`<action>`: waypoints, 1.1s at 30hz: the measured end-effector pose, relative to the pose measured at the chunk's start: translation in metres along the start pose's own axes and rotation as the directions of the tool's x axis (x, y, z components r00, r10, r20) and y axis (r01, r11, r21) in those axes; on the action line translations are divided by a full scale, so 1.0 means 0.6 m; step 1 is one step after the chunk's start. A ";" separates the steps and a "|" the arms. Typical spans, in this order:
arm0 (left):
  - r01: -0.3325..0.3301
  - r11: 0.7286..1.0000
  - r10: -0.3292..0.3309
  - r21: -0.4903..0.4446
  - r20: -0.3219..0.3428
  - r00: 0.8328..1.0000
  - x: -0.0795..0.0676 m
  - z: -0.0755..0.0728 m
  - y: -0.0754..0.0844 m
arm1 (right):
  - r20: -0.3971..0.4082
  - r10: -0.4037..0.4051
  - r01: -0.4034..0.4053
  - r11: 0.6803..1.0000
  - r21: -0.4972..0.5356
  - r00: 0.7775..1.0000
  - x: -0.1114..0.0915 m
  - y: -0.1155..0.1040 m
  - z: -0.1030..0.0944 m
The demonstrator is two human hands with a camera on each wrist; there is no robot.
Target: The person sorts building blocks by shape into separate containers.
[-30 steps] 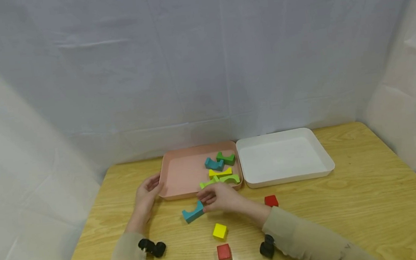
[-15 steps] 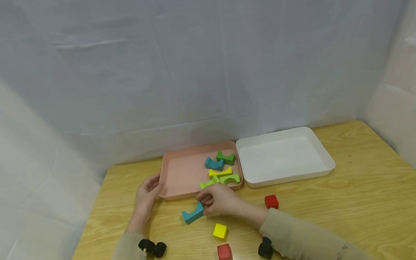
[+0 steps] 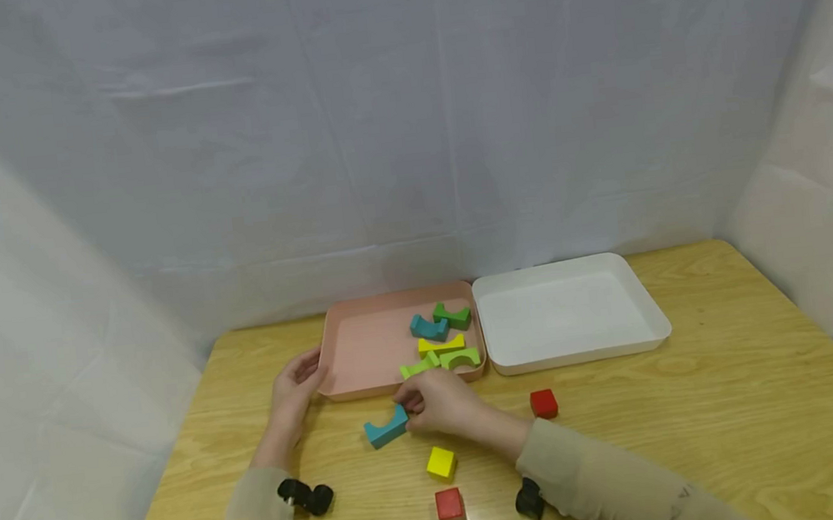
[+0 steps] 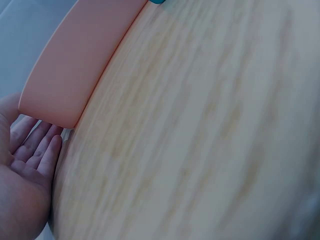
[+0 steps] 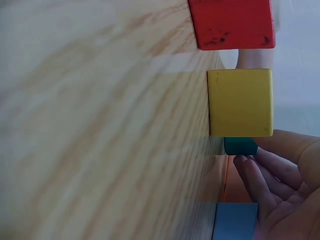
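Note:
In the head view, my left hand [image 3: 297, 389] rests against the left edge of the pink tray [image 3: 365, 349]. The left wrist view shows its fingers [image 4: 32, 145] fairly straight, right at the corner of the tray's wall [image 4: 75, 65]. On the table before the tray, a teal arch block [image 3: 386, 429] lies at a slant. My right hand [image 3: 441, 400] pinches its right end between thumb and fingers. From the right wrist, that teal block [image 5: 240, 145] shows partly behind a yellow cube [image 5: 240, 102], thumb and fingertips at it. Two light-green arch blocks [image 3: 460, 360] lie in the tray near this hand.
A yellow [image 3: 440, 346], a blue [image 3: 429, 328] and a green arch block [image 3: 453, 317] also lie in the tray. Right of it stands a white tray [image 3: 580, 359]. A yellow cube [image 3: 441, 463] and two red cubes [image 3: 450, 505] sit near the right forearm.
My right forearm has shifted slightly left, while its fingers stay at the teal arch block. The left hand, trays and blocks have hardly moved.

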State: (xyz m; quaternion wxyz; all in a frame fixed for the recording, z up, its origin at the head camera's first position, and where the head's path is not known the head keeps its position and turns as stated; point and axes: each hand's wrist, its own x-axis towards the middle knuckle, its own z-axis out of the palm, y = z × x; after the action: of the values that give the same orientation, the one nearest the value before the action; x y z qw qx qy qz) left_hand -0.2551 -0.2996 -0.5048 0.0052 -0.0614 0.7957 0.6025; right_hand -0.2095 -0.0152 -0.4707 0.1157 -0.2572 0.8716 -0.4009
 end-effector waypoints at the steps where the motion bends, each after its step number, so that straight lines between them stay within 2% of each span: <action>1: -0.001 1.000 0.001 -0.001 0.000 1.000 0.000 0.000 0.000 | -0.003 0.000 0.000 1.000 -0.013 1.000 0.000 0.000 0.001; 14: -0.016 1.000 0.016 -0.008 -0.015 1.000 -0.002 0.001 0.006 | -0.018 0.003 -0.005 0.994 -0.111 1.000 0.007 -0.001 0.007; 18: -0.001 1.000 0.001 0.003 -0.007 1.000 -0.005 0.001 0.008 | -0.015 0.014 -0.015 0.997 -0.078 1.000 0.006 -0.001 0.006; 26: -0.014 1.000 0.014 -0.003 -0.017 1.000 0.000 0.002 0.005 | -0.006 0.013 -0.013 1.000 -0.004 1.000 0.001 -0.006 -0.001; 33: 0.012 1.000 -0.012 -0.012 -0.009 1.000 0.000 0.003 0.004 | 0.003 0.038 -0.038 0.999 0.031 0.999 -0.002 -0.007 -0.001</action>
State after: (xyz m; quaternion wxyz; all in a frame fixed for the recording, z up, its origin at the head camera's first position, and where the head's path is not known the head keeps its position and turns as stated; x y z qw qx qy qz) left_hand -0.2556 -0.2971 -0.5031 0.0051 -0.0688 0.7918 0.6069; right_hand -0.2072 -0.0163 -0.4672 0.1281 -0.2394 0.8699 -0.4118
